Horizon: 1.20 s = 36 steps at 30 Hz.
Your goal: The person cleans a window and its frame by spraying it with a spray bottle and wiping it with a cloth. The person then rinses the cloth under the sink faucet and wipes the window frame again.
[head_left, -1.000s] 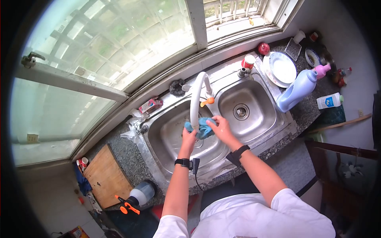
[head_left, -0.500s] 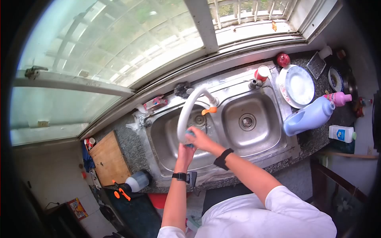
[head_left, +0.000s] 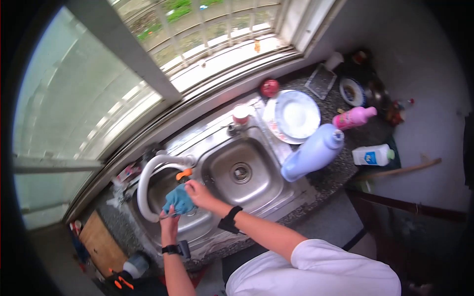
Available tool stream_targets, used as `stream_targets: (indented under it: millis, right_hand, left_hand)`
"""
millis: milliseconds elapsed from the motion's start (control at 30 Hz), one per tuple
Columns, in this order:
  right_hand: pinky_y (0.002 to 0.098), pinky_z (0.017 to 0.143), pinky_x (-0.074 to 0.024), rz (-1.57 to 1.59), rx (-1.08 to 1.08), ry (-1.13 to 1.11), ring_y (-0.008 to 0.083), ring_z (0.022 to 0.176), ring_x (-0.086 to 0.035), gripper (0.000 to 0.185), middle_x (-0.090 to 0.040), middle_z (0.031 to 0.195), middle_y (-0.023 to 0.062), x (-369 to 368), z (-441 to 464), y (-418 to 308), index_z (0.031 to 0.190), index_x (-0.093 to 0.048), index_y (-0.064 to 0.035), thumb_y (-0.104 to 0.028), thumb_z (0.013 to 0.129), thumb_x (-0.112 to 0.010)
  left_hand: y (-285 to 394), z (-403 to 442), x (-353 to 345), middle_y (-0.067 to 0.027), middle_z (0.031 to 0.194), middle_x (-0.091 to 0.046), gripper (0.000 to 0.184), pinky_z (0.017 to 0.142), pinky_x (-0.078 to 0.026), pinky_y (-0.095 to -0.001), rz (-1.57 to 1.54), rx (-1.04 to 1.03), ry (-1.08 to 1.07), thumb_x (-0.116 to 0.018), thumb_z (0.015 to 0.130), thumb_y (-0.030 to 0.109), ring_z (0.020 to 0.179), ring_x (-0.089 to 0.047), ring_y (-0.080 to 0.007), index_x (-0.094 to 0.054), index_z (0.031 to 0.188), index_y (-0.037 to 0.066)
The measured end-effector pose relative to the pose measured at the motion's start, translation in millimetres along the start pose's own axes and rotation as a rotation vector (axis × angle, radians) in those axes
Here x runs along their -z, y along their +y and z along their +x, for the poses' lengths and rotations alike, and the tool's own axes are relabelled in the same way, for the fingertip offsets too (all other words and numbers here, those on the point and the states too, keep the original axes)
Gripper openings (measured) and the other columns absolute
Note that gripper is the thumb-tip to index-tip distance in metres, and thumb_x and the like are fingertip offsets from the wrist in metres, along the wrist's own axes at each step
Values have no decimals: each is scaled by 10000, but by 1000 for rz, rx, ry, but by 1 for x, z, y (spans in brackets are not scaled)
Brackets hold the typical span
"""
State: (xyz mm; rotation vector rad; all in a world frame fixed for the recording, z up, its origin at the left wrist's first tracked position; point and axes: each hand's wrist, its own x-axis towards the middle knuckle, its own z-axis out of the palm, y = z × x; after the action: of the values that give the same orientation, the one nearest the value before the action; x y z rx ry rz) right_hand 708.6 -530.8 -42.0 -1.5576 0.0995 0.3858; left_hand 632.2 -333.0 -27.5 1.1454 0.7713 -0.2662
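A teal cloth is spread between my two hands over the left sink basin. My left hand grips its lower left side, close to the end of the curved white faucet. With closed fingers, my right hand holds the cloth's upper right edge. Just above that hand is the orange faucet lever. I cannot make out whether water is running.
Right of my hands is the second basin with a drain. Beyond it stand stacked plates, a lavender bottle, a pink bottle and a white bottle. A wooden board and a spray bottle are at lower left.
The view has swung to the right. The cloth, bunched up and mostly hidden in my hands before, is now spread open, and my hands are further apart.
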Motion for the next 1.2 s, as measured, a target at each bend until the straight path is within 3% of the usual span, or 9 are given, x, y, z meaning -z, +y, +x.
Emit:
stream_targets:
  millis: [200,300,400,467,667,867,933,1067,1200]
  right_hand:
    - [361,888,-492,84,-38,-182,220,1031,-616,374,-647,1114,131,-13,-12,1,1230,-566,-25,-256,945,-638]
    - [297,606,-522,330,-267,-316,125,687,-606,337,-625,1036,82,-2,-25,-41,1229,-563,-8,-189,951,-623]
    - [290,498,-492,214,-99,-293,119,560,-571,339,-630,1056,89,-18,-16,-36,1226,-568,7,-185,950,-616]
    - [281,528,-506,217,-197,-299,130,627,-606,343,-638,1053,103,-23,-20,-44,1275,-569,-14,-164,967,-573]
    - [460,901,-501,49,239,-219,360,1005,-651,409,-640,1151,214,-53,-12,-26,1313,-578,-53,-20,917,-478]
    - [473,932,-491,-384,65,-332,411,1083,-609,337,-655,1131,224,2,-30,-64,1170,-664,-49,-81,887,-483]
    - [476,895,-505,-591,71,-265,399,1025,-635,280,-688,1052,215,17,-34,-68,1080,-687,-30,-128,901,-495]
    - [369,781,-555,-154,42,-137,249,867,-716,173,-728,922,165,42,-43,-56,1013,-702,-9,-55,867,-620]
    - [299,754,-548,13,-94,-164,148,814,-674,234,-701,889,102,58,-42,-41,1075,-644,32,-63,979,-453]
  left_hand:
    - [20,-5,-51,-52,1025,-693,243,846,-569,-339,415,-43,117,-681,953,212,905,-686,-171,-665,1097,17]
    - [-2,25,-26,-18,906,-683,314,704,-562,-286,531,-185,196,-660,965,330,773,-661,-119,-685,1016,22]
    - [-7,30,-9,-9,928,-687,379,631,-542,-278,548,-247,173,-565,1013,387,742,-650,-111,-658,1095,28]
    - [-5,18,-8,-39,1083,-676,431,763,-561,-329,67,-72,-111,-540,1016,425,904,-672,-169,-592,1230,55]
    - [40,-37,-68,-70,1298,-581,466,1019,-473,-417,-462,82,-196,-490,1010,493,1182,-582,-242,-560,1241,95]
    - [27,-12,-64,-44,1101,-660,317,902,-514,-360,-98,-9,-176,-657,966,320,1021,-641,-172,-589,1143,65]
    - [12,9,-57,-41,1042,-658,254,808,-538,-341,91,-52,-9,-683,954,238,932,-657,-171,-590,1111,61]
    - [17,16,-63,-48,951,-639,202,790,-545,-384,-93,53,175,-622,986,240,858,-650,-193,-577,1052,55]
    - [2,26,-29,-111,1234,-635,436,909,-513,-415,-229,49,-228,-453,1050,372,1042,-641,-262,-527,1344,59]
